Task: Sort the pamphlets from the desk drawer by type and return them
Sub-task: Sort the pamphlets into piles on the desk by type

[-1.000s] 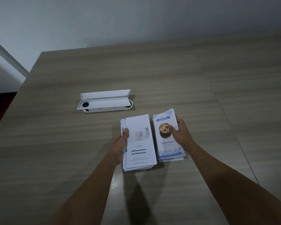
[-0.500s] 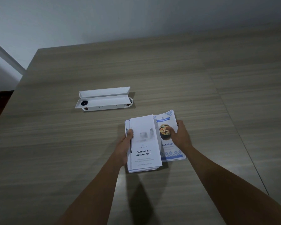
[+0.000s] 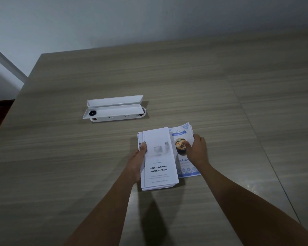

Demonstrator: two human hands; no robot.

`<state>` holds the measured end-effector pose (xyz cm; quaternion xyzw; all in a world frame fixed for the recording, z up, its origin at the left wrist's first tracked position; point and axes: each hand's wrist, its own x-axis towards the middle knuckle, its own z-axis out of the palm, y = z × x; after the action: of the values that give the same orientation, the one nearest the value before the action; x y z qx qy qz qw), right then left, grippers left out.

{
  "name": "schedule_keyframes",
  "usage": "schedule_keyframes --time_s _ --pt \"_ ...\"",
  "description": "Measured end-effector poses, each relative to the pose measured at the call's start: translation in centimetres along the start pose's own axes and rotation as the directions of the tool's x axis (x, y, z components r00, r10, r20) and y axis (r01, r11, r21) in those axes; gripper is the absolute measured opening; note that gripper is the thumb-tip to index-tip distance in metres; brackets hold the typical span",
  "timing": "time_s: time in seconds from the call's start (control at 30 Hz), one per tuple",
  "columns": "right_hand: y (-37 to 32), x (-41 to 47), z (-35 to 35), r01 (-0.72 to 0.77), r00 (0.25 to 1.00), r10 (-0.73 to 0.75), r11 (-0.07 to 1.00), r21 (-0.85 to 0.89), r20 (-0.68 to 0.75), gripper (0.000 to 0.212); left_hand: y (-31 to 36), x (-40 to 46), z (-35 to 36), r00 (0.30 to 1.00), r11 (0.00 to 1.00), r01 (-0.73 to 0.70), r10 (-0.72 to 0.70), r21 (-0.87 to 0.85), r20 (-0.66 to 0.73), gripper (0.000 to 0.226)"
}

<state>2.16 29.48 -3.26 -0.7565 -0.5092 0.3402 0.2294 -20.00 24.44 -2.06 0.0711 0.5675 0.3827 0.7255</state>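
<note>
While my left hand (image 3: 138, 161) grips the white pile (image 3: 158, 160) and my right hand (image 3: 196, 150) presses flat on the blue pile (image 3: 186, 167), sorting looks done; the drawer trip is left.

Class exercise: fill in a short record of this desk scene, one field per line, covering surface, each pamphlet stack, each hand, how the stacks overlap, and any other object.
surface: wooden desk
white stack: held at its left edge by left hand
blue stack: right hand rests on top
overlap: white stack covers blue stack's left edge
other object: open white case, behind the stacks, apart from them
</note>
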Motion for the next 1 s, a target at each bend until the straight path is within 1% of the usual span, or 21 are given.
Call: schedule_keyframes --time_s 0.1,0.2,0.37,0.47,0.53,0.6,0.67,0.73,0.87,0.9,0.93,0.97,1.0 --pt "-0.1 -0.1 0.0 -0.01 1.0 0.01 1.0 0.007 -0.021 0.041 0.0 0.1 0.0 1.0 1.0 0.005 -0.004 0.015 -0.012 0.052" --pt "0.2 0.3 -0.4 -0.005 1.0 0.005 1.0 0.02 -0.007 0.041 0.0 0.0 0.0 1.0 1.0 0.002 -0.002 0.007 -0.019 0.052" --pt "0.4 0.9 -1.0 -0.02 1.0 0.02 0.999 0.047 0.007 0.038 -0.3 -0.3 0.1 1.0 1.0 0.011 -0.011 -0.013 0.012 0.048" --pt "0.3 1.2 -1.0 -0.028 0.999 0.027 0.999 0.022 0.019 0.039 -0.5 -0.2 0.2 1.0 1.0 0.012 -0.011 -0.013 0.019 0.046" --pt "0.1 1.3 -0.5 -0.046 0.999 0.046 0.999 -0.018 0.01 0.042 -0.6 -0.1 0.1 1.0 1.0 0.006 -0.006 0.001 0.016 0.045" --pt "-0.2 1.2 0.0 -0.088 0.996 0.085 0.993 -0.078 -0.038 0.044 -0.7 0.0 0.1 1.0 1.0 -0.004 0.004 0.021 0.004 0.041" --pt "-0.4 0.5 0.4 -0.123 0.986 0.093 0.965 -0.23 -0.136 0.047 -0.8 0.1 0.1 1.0 0.999 -0.014 0.014 0.038 -0.003 0.037" --pt "-0.4 0.0 0.4 -0.13 0.973 0.056 0.933 -0.336 -0.222 0.049 -0.8 0.3 0.1 1.0 0.998 -0.023 0.023 0.05 -0.006 0.036" --pt "-0.6 -0.4 0.1 -0.102 0.96 -0.02 0.903 -0.417 -0.279 0.05 -0.6 0.3 -0.2 0.999 0.998 -0.038 0.039 0.056 -0.02 0.041" --pt "-0.6 -0.4 0.1 -0.069 0.955 -0.059 0.908 -0.413 -0.29 0.047 -0.6 0.4 -0.2 0.999 0.998 -0.037 0.038 0.053 -0.019 0.044" --pt "-0.8 -0.6 0.0 -0.001 0.946 -0.122 0.926 -0.377 -0.3 0.04 -0.5 0.5 -0.1 0.999 0.998 -0.038 0.039 0.046 -0.021 0.046" --pt "-0.8 -0.8 0.0 0.092 0.935 -0.18 0.955 -0.284 -0.305 0.032 -0.5 0.5 0.0 0.999 0.998 -0.042 0.043 0.045 -0.021 0.047" --pt "-1.2 -1.2 -0.1 0.171 0.937 -0.197 0.979 -0.112 -0.289 0.025 -0.5 0.5 0.2 0.999 0.998 -0.046 0.047 0.043 -0.021 0.047"
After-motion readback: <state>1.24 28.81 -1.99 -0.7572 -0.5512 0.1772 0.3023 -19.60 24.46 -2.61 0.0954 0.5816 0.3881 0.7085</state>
